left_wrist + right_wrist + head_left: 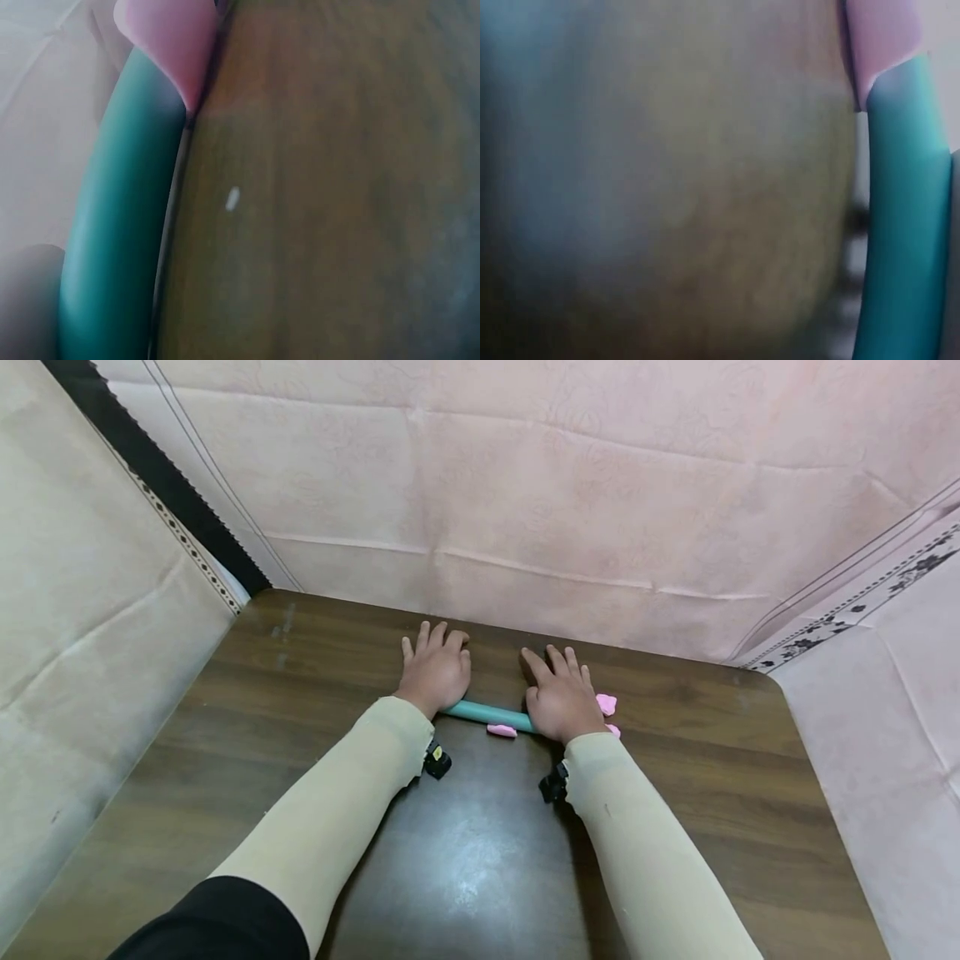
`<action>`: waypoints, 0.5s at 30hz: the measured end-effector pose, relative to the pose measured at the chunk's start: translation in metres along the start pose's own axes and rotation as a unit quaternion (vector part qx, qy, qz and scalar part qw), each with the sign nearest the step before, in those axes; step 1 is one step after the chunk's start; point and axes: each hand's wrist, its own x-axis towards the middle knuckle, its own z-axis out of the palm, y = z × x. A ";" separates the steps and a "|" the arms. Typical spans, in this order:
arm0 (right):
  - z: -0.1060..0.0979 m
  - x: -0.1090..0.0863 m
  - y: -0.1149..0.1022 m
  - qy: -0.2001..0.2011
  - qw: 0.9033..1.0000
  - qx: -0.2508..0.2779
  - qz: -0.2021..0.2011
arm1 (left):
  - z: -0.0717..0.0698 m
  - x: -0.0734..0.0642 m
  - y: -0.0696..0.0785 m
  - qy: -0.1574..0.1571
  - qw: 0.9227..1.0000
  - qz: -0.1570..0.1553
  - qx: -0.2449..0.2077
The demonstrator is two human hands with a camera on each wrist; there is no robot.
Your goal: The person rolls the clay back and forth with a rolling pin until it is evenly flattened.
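On the table (225, 735), the teal rod (491, 715), its long axis running left to right, is overlaid by the left hand (437, 672) and the right hand (564, 697), neither nearer, both with fingers extended.

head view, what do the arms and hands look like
The left hand and right hand are gloveless. Pale cream sleeves cover both forearms, with a black sleeve farther up the left. Each wrist carries a small black device; the left one bears a yellow mark.
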 end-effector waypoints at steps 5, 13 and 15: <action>0.000 0.004 0.002 -0.004 1.000 -0.002 0.000 | 0.002 0.003 -0.001 0.004 1.000 -0.004 -0.005; -0.002 0.008 0.002 -0.006 1.000 -0.002 0.002 | 0.003 0.008 -0.001 0.013 1.000 -0.009 -0.005; -0.002 0.008 0.002 -0.008 1.000 0.000 0.005 | 0.004 0.008 0.000 0.013 1.000 -0.009 -0.006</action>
